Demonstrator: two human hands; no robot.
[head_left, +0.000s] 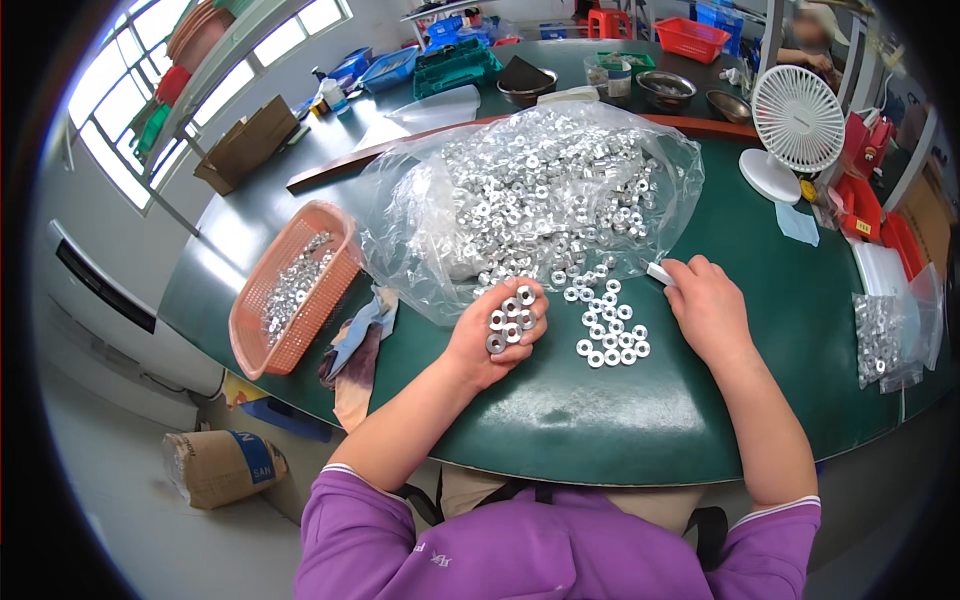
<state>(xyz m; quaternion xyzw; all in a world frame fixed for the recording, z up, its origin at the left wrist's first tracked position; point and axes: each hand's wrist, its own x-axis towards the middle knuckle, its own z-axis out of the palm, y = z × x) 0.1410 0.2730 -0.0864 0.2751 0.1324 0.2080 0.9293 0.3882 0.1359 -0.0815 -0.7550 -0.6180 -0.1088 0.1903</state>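
Observation:
Several silver metal rings lie in my left hand, its fingers curled around them, just in front of the big heap. My right hand pinches a small tool with a white handle; a thin tip seems to extend from it toward the heap. Between my hands, a loose cluster of similar rings is spread flat on the green table. Behind them, a large clear plastic bag lies open with a big pile of metal rings on it.
Left of the bag, a pink plastic basket holds more metal parts, with crumpled cloths beside it. A white fan stands at the back right. Bagged rings lie at the right edge. Farther back are metal bowls and a person.

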